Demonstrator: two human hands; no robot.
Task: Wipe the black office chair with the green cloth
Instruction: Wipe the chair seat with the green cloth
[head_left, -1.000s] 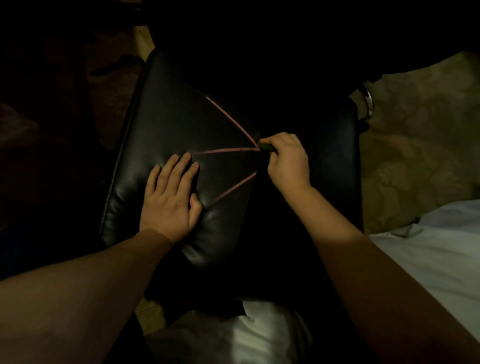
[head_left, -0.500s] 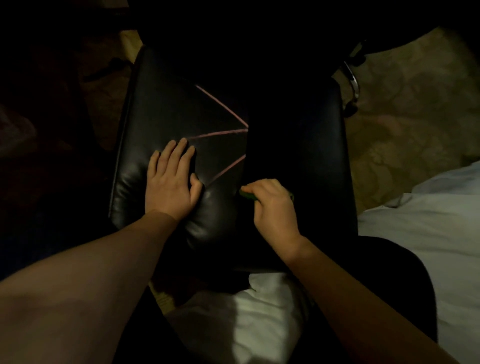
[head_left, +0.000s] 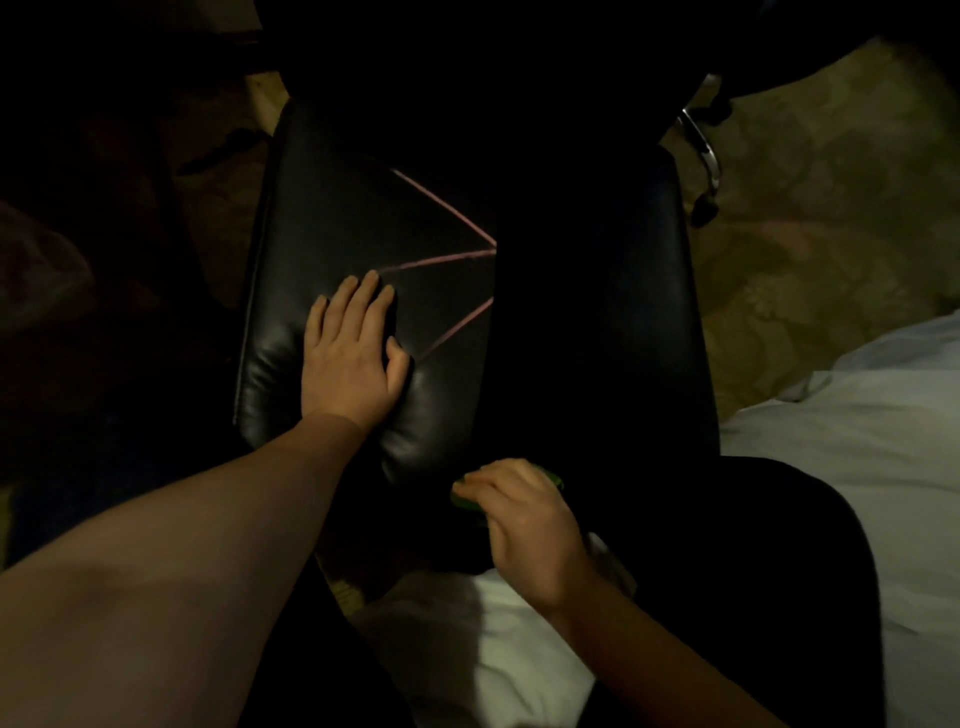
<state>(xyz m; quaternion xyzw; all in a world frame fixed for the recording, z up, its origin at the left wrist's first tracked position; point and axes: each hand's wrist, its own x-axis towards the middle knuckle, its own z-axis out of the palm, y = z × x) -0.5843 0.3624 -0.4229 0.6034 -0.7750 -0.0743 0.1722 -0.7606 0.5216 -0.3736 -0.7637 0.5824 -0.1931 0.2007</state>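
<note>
The black office chair (head_left: 332, 218) fills the middle of the dim head view; its shiny padded leather carries thin pink seam lines. My left hand (head_left: 353, 348) lies flat on the left cushion with its fingers straight. My right hand (head_left: 524, 519) sits at the near edge of the chair's dark centre strip, fingers curled round the green cloth (head_left: 465, 500). Only small green slivers of the cloth show under the fingers and behind the knuckles.
A chrome chair leg with a castor (head_left: 704, 156) sticks out at the upper right over patterned beige carpet (head_left: 831, 208). White fabric (head_left: 857, 441) lies at the right and below my hands. The left side is too dark to read.
My right hand has dragged the green cloth down the centre strip, from the point where the pink seams meet to the near edge. My left hand has stayed pressed on the left cushion.
</note>
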